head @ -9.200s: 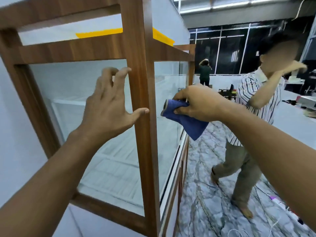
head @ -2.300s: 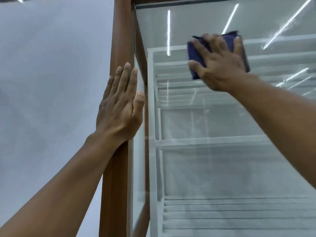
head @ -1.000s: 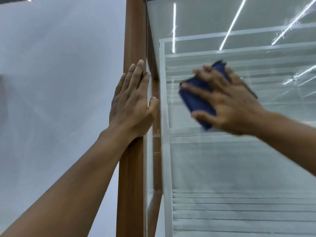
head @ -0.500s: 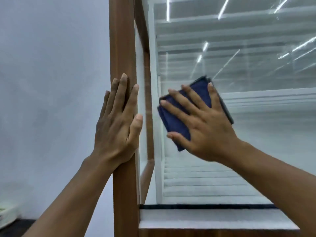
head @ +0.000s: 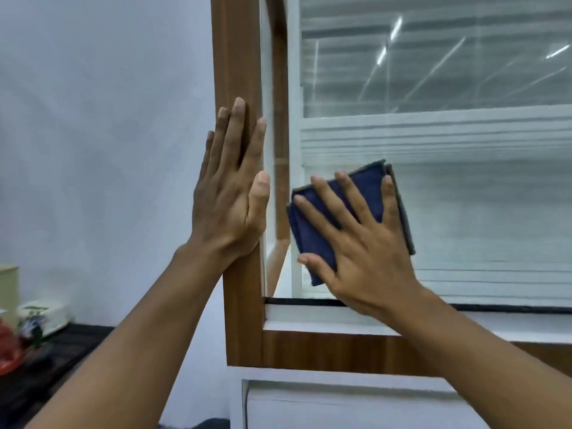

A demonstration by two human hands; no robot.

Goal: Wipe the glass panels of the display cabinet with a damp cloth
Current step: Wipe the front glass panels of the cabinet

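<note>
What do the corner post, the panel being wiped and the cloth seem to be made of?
The corner post looks like wood or wood-print laminate, brown and satin, with long straight grain; which one is unclear. The glass panel is clear and glossy, with bright streaked reflections. The cloth is dark blue, matte, napped fabric, probably microfibre, folded with a grey edge.
</note>
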